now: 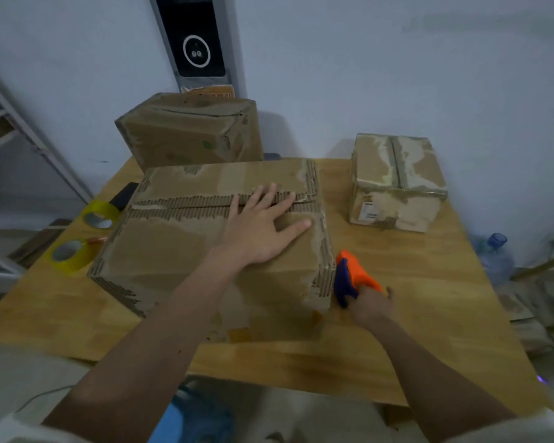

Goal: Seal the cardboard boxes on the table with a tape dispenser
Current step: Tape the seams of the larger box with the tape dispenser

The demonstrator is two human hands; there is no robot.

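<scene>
A large worn cardboard box (180, 247) lies in the middle of the wooden table (413, 282), its top flaps closed along a torn seam. My left hand (263, 225) rests flat on the box top, fingers spread across the seam. My right hand (370, 303) grips an orange and blue tape dispenser (352, 276) held against the box's right side near the bottom corner. A smaller box (397, 183) stands at the back right. A third box (189, 129) sits behind the large one.
Two rolls of yellowish tape (100, 214) (69, 255) lie at the table's left edge beside a dark flat object (124, 195). A metal shelf frame (29, 139) stands at the left. A blue water bottle (496, 254) and clutter sit on the floor right.
</scene>
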